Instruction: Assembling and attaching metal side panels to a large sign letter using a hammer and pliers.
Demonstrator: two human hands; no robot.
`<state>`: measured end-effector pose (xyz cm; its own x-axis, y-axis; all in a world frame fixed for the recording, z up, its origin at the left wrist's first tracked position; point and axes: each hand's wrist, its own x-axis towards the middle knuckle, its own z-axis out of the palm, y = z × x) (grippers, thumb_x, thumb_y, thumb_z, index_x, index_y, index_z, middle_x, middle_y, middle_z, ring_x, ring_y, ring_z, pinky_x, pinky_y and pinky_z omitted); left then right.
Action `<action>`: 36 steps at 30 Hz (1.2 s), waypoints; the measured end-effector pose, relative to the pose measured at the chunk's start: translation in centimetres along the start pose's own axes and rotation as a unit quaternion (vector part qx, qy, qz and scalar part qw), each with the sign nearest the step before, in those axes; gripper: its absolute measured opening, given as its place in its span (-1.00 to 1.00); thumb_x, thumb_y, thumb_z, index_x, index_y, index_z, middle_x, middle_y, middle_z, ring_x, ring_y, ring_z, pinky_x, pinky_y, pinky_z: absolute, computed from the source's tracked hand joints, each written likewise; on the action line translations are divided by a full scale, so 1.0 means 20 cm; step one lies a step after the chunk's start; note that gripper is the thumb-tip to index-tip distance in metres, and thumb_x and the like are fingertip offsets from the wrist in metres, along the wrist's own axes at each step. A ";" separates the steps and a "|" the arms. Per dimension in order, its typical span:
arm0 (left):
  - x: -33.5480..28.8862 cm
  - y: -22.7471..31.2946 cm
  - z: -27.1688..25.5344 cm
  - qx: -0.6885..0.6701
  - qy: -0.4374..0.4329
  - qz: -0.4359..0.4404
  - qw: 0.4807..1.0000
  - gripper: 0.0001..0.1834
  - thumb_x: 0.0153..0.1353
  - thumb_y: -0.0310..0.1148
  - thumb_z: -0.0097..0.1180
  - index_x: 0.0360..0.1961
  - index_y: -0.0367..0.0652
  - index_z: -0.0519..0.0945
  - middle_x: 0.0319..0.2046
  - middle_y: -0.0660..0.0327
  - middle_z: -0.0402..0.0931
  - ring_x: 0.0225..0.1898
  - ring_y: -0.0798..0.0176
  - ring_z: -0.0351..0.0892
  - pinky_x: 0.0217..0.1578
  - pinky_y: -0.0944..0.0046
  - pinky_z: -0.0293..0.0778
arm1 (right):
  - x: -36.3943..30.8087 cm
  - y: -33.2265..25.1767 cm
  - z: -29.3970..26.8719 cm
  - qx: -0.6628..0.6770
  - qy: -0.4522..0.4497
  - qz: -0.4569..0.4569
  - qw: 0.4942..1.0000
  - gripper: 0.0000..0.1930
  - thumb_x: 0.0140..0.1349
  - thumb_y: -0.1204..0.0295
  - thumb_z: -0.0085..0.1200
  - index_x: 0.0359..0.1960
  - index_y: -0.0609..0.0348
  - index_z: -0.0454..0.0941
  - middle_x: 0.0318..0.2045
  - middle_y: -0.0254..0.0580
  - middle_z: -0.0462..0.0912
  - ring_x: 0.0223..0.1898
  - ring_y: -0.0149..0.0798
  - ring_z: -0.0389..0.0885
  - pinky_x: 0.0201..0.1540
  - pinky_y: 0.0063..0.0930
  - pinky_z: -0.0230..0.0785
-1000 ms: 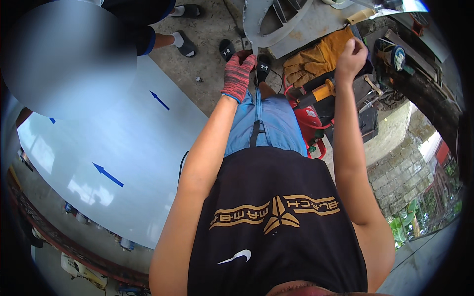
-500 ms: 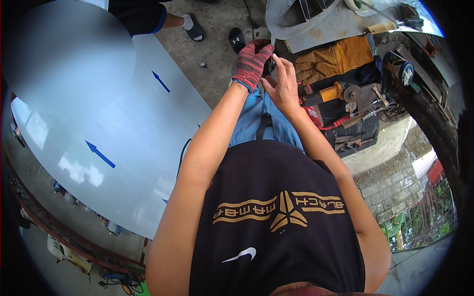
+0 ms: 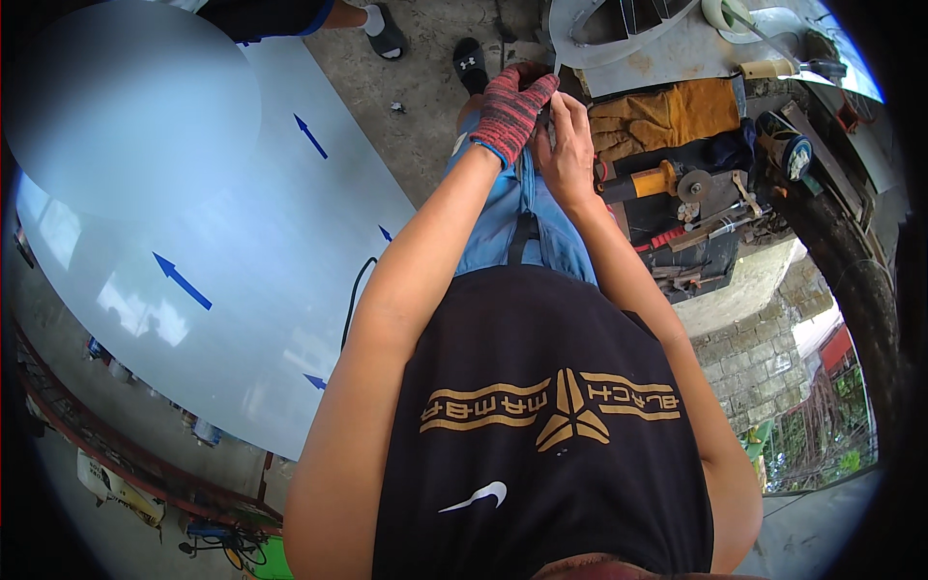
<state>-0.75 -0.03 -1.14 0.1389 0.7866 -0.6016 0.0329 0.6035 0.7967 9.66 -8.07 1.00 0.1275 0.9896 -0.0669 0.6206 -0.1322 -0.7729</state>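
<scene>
My left hand (image 3: 510, 108) wears a red and blue knit glove and is curled shut over my knee in blue shorts (image 3: 512, 217). A small dark object (image 3: 545, 121) shows between the two hands; the gloved fingers close on it. My bare right hand (image 3: 568, 145) presses against the glove from the right, fingers pointing up at the object. Its fingertips are hidden, so its grip is unclear.
A large pale sheet (image 3: 193, 242) with blue arrows lies at left, a black cable (image 3: 353, 300) along its edge. Another person's sandalled foot (image 3: 387, 34) stands on concrete. At right are a yellow angle grinder (image 3: 657, 181), tan gloves (image 3: 667, 111), a cut metal panel (image 3: 638, 53) and a tyre (image 3: 855, 261).
My right hand came down from the tools at the right and joined the gloved left hand over my knee. The view shifted a little toward the sheet.
</scene>
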 end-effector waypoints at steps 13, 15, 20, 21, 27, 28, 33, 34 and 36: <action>-0.02 -0.08 0.00 -0.075 0.018 0.010 0.997 -0.67 0.33 -0.27 0.31 -0.02 -0.31 0.65 -0.15 0.11 0.72 -0.15 0.25 0.67 -0.07 0.26 0.58 | 0.00 -0.04 0.01 0.011 -0.007 0.022 1.000 -0.35 0.23 0.66 0.08 0.41 0.19 0.32 0.22 0.10 0.44 0.17 0.18 0.52 0.19 -0.10 0.42; -0.03 -0.10 -0.01 -0.063 0.035 0.024 0.997 -0.72 0.42 -0.30 0.20 0.00 -0.30 0.64 -0.15 0.11 0.72 -0.16 0.26 0.68 -0.07 0.26 0.58 | 0.01 -0.03 0.01 0.007 -0.009 0.030 0.999 -0.34 0.23 0.65 0.08 0.43 0.18 0.31 0.21 0.09 0.44 0.15 0.16 0.52 0.17 -0.10 0.42; -0.02 -0.11 -0.08 0.014 0.027 0.024 0.999 -0.74 0.48 -0.30 0.10 0.03 -0.23 0.64 -0.19 0.24 0.68 -0.19 0.35 0.64 -0.14 0.27 0.58 | 0.00 -0.03 0.01 -0.017 0.009 0.009 1.000 -0.31 0.20 0.64 0.11 0.44 0.17 0.31 0.21 0.04 0.46 0.01 0.15 0.54 0.08 -0.12 0.44; -0.01 -0.09 -0.10 0.122 0.062 0.078 0.987 -0.74 0.47 -0.29 0.11 0.03 -0.23 0.64 -0.21 0.19 0.70 -0.20 0.31 0.67 -0.13 0.25 0.58 | 0.00 -0.03 0.02 -0.020 0.014 0.009 1.000 -0.31 0.20 0.64 0.11 0.43 0.18 0.32 0.20 0.04 0.46 0.01 0.14 0.54 0.08 -0.13 0.44; 0.05 0.23 -0.10 0.365 -0.016 0.157 0.918 -0.64 0.40 -0.16 0.17 0.00 -0.25 0.65 -0.20 -0.08 0.71 -0.15 0.00 0.73 -0.09 0.11 0.59 | -0.02 -0.05 0.05 -0.012 0.045 0.026 0.999 -0.30 0.15 0.68 0.14 0.40 0.20 0.34 0.17 0.03 0.47 -0.02 0.14 0.54 0.06 -0.11 0.41; 0.06 0.27 -0.07 0.395 -0.063 0.113 0.910 -0.59 0.38 -0.10 0.18 0.00 -0.26 0.65 -0.18 -0.13 0.70 -0.13 -0.09 0.72 -0.07 0.07 0.59 | -0.03 -0.04 0.07 -0.013 0.058 0.023 0.998 -0.31 0.13 0.67 0.15 0.38 0.22 0.35 0.17 0.03 0.47 0.00 0.12 0.54 0.07 -0.12 0.41; 0.13 0.30 0.02 0.565 -0.120 0.033 0.816 -0.49 0.37 0.03 0.10 -0.14 -0.30 0.69 -0.19 -0.22 0.68 -0.08 -0.25 0.68 -0.01 -0.08 0.55 | -0.03 -0.03 0.10 0.021 0.086 0.045 0.995 -0.33 0.08 0.66 0.18 0.33 0.27 0.37 0.17 0.02 0.47 0.08 0.07 0.55 0.12 -0.15 0.39; 0.14 0.27 0.01 0.575 -0.129 0.037 0.807 -0.49 0.37 0.03 0.10 -0.14 -0.30 0.69 -0.19 -0.22 0.68 -0.08 -0.25 0.68 -0.01 -0.08 0.55 | -0.03 -0.03 0.10 0.026 0.097 0.054 0.993 -0.33 0.08 0.66 0.18 0.33 0.27 0.37 0.17 0.02 0.47 0.08 0.07 0.55 0.12 -0.15 0.39; 0.18 0.23 0.01 0.637 -0.113 0.085 0.758 -0.51 0.40 0.00 0.04 -0.21 -0.31 0.68 -0.20 -0.24 0.67 -0.10 -0.29 0.66 -0.02 -0.11 0.53 | -0.04 -0.03 0.10 0.042 0.086 0.051 0.994 -0.32 0.06 0.66 0.20 0.31 0.25 0.39 0.18 0.01 0.47 0.09 0.07 0.55 0.13 -0.16 0.39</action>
<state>0.15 5.61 0.41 0.4089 0.7099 -0.5734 0.9045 -0.2319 0.3580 7.69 -8.61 0.21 0.3224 0.9456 -0.0443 0.5322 -0.2198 -0.8176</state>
